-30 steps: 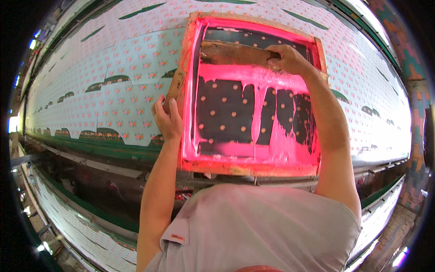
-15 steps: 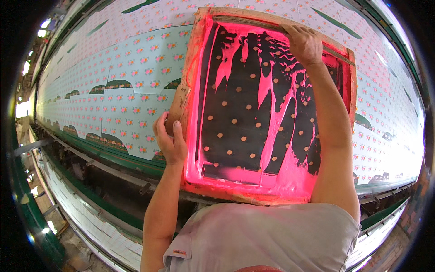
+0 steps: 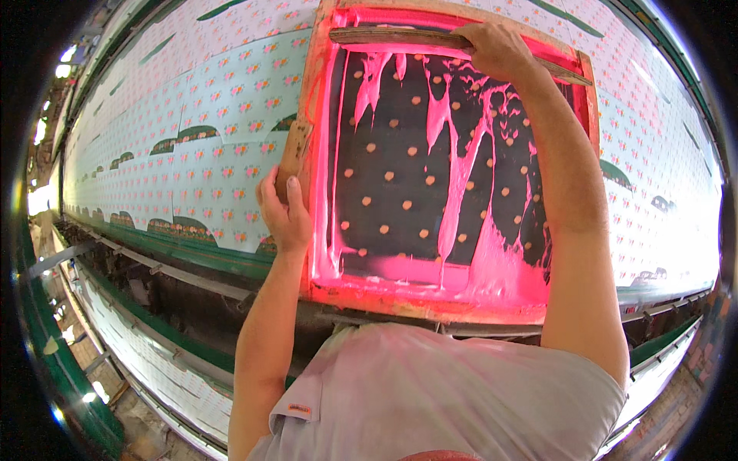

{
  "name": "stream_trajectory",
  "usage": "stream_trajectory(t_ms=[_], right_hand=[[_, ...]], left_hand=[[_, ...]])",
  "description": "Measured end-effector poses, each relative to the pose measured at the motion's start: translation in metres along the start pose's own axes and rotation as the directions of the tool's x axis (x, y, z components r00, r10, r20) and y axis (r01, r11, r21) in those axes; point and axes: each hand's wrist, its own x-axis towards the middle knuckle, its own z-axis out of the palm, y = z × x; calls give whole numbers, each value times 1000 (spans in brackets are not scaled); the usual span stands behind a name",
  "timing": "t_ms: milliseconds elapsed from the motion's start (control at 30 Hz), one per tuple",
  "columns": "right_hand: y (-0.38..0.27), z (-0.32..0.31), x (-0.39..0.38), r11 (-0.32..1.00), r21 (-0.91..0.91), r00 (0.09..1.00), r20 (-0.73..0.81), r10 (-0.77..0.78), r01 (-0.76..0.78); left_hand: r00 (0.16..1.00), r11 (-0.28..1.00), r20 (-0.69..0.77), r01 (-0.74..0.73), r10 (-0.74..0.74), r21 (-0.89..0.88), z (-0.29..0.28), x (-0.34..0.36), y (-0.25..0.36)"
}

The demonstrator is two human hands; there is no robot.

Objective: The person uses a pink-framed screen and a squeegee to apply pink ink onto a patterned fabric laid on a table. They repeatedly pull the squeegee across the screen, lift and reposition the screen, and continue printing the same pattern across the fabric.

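Observation:
A wooden screen-printing frame (image 3: 369,304) lies in front of me, its rim smeared with bright pink. Inside it is a dark screen (image 3: 392,157) with rows of small pale spots. Wet pink ink (image 3: 463,173) runs down it in streaks and pools along the near side. My left hand (image 3: 286,219) is closed around a wooden handle (image 3: 295,147) at the frame's left side. At the far end, my right hand (image 3: 496,52) grips the top of a long wooden squeegee (image 3: 400,36), which spans nearly the frame's width. My right fingertips are partly hidden behind the hand.
Under the frame, a long table carries pale blue sheets (image 3: 223,173) printed with small flowers, with dark curved gaps between some of them. A metal rail (image 3: 192,280) runs along the near table edge. Another long pale surface (image 3: 146,349) lies behind me at the lower left.
The squeegee has come away from the far rim slightly toward me, and more of its wooden bar shows. My left hand keeps its hold on the handle. The view has shifted slightly.

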Motion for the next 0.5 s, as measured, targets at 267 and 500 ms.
stream_trajectory(t_ms=[267,500], right_hand=[[-89,-11,-99,987,121,994,45,98,-103],[-175,-36,-198,974,156,983,102,149,-164]], left_hand=[[999,991,-38,-12,7,-131,3,2,-9],[998,945,-41,37,-53,-324,8,-1,-26]])
